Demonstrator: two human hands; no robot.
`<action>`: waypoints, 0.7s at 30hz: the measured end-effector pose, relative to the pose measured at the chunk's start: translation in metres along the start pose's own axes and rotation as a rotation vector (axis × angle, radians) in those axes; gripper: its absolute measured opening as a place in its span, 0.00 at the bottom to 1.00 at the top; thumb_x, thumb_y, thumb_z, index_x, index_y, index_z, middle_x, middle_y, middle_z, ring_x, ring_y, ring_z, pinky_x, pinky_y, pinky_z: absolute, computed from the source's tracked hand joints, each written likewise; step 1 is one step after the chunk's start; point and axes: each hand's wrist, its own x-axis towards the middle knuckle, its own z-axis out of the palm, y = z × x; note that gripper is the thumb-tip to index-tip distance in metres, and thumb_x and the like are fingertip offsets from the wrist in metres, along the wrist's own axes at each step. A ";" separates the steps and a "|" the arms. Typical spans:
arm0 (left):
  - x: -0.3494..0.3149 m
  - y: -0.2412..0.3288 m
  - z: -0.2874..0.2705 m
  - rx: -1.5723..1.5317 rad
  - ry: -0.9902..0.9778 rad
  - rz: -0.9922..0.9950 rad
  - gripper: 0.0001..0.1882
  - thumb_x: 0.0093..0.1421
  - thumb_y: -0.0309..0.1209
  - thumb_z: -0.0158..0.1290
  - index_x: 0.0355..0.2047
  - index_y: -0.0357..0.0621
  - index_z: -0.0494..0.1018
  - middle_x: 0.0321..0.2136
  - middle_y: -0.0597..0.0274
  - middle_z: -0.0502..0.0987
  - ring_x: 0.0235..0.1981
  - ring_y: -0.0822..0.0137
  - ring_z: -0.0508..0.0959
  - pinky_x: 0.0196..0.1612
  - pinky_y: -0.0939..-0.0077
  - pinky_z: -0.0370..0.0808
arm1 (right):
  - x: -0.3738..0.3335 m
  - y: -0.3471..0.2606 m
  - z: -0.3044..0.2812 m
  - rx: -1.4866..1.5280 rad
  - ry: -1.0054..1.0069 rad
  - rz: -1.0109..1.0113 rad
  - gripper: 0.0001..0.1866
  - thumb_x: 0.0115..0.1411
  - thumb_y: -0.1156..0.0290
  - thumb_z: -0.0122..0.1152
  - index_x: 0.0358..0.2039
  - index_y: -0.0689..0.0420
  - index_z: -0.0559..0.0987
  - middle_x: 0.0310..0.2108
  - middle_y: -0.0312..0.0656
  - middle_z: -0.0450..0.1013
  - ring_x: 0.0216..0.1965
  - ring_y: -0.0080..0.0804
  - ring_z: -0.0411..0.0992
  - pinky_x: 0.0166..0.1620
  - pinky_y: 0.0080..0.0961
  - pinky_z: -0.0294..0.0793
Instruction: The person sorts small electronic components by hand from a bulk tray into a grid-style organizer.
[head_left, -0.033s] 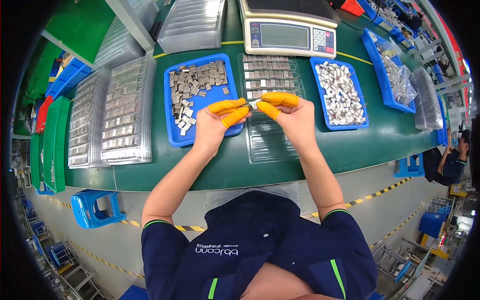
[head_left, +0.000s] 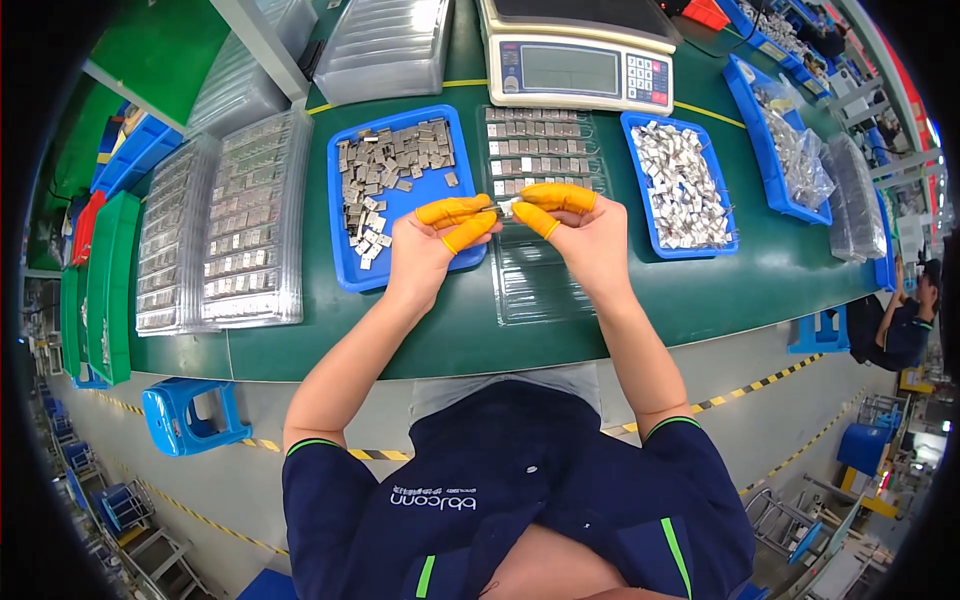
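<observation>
Left hand (head_left: 430,242) and right hand (head_left: 592,238) pinching one small part (head_left: 507,208) over one clear tray (head_left: 540,290) between two blue bins (head_left: 425,192); arrangement unchanged

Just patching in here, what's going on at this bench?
A person's left hand and right hand, fingertips in yellow covers, pinch a small part between them over a plastic tray. The tray's upper rows hold small pieces. To the left, a blue bin holds loose metal pieces; to the right, another holds white parts.
</observation>
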 end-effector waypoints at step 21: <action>-0.083 -0.014 0.022 0.093 -0.069 0.200 0.10 0.46 0.14 0.57 0.32 0.28 0.75 0.30 0.51 0.77 0.29 0.62 0.79 0.36 0.73 0.78 | -0.057 0.001 -0.028 0.387 -0.430 0.453 0.17 0.40 0.85 0.66 0.34 0.66 0.78 0.36 0.43 0.74 0.37 0.27 0.73 0.42 0.22 0.73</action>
